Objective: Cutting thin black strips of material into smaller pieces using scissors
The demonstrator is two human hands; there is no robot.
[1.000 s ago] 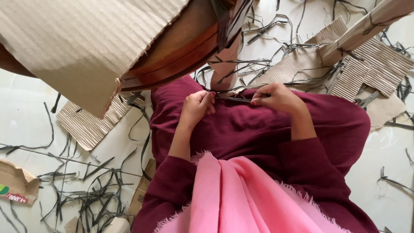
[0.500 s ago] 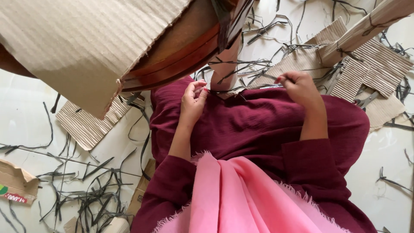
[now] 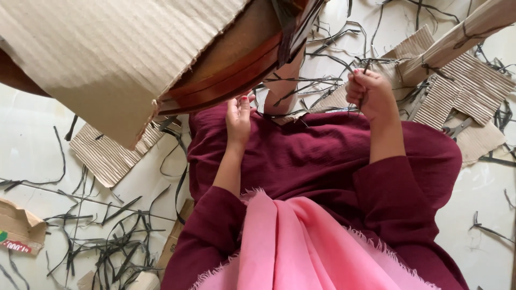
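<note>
My right hand [image 3: 368, 92] is raised in a fist, shut on a thin dark strip [image 3: 364, 67] that sticks up from it. My left hand [image 3: 238, 114] is held up with its fingers stretched, fingertips just below the rim of a brown curved wooden piece [image 3: 231, 70]. A large sheet of corrugated cardboard [image 3: 107, 53] lies over that piece. Thin dark strips [image 3: 306, 83] stretch between the two hands, above my lap in maroon cloth [image 3: 312, 161]. A pink cloth [image 3: 290, 247] hangs in front of my body.
Many loose dark strips [image 3: 107, 247] litter the white floor [image 3: 32, 145] at the left. Ribbed cardboard pieces lie at the left [image 3: 107, 153] and at the upper right [image 3: 462, 91]. A torn cardboard scrap [image 3: 19, 231] sits at the left edge.
My right hand has lifted up and to the right, pulling the dark strip with it. My left hand has uncurled and stayed near the wooden rim.
</note>
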